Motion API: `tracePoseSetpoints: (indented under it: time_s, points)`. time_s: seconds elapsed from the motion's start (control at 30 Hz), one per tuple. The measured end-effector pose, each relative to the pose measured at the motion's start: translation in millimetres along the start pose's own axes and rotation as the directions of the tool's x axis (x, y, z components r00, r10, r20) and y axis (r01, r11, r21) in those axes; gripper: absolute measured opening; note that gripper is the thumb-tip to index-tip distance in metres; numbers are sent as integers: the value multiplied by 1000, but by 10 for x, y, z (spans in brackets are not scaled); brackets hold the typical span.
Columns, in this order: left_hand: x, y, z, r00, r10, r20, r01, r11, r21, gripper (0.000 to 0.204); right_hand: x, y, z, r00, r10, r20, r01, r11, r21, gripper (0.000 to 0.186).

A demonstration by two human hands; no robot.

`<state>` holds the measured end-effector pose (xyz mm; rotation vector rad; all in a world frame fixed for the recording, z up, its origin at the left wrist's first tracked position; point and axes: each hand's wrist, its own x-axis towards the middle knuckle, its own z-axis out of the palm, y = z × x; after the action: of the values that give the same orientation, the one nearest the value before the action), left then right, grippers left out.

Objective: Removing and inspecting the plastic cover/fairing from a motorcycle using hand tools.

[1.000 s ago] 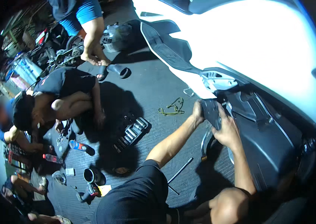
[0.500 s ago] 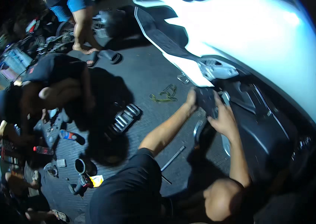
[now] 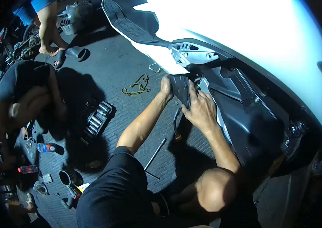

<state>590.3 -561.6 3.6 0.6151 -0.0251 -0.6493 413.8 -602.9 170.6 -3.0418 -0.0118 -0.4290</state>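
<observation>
My left hand (image 3: 166,88) grips the left side of a black plastic piece (image 3: 180,89) beneath the white tail end of the scooter's body (image 3: 157,55), its fingers partly hidden behind it. My right hand (image 3: 201,108) holds the same piece from the right, fingertips and thumb pressed on it. Just above are a silver bracket (image 3: 193,55) and dark gaps in the bodywork. A dark lower cover (image 3: 252,129) with bolts extends right of my right hand. Below the piece hangs a curved tube (image 3: 176,123).
Socket set (image 3: 96,122), yellow-green cord (image 3: 138,86) and T-handle wrench (image 3: 155,157) lie on the textured floor (image 3: 111,76). Bottles (image 3: 27,169), a can (image 3: 46,148) and a black cup (image 3: 67,178) stand leftward. A crouching person (image 3: 27,87) works at left; another person's legs (image 3: 46,34) are behind.
The whole view has shifted, with the scooter, floor items and people now further left and higher. Both my hands remain on the black piece; my right fingers have moved slightly over it.
</observation>
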Motion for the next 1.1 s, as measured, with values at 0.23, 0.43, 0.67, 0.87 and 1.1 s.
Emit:
tracePoseSetpoints:
  time_s: [0.23,0.43,0.67,0.87,1.1]
  points:
    - [-117,-13,31,996,-17,-82,18,1000,6,42,49,-19,-65,995,66,76,-84,956,282,83]
    - [-377,-168,37,994,-69,-89,61,994,-93,48,-53,38,-53,999,30,21,-33,976,216,81]
    - [-331,-40,-150,983,-164,82,166,986,-26,55,22,-80,12,996,79,27,-82,992,99,85]
    - [-517,-95,55,961,-238,141,260,952,-164,68,-31,25,24,980,111,-163,-47,935,351,76]
    - [-671,-83,103,963,-254,86,266,948,-175,85,-5,35,47,984,120,-133,-68,936,344,50]
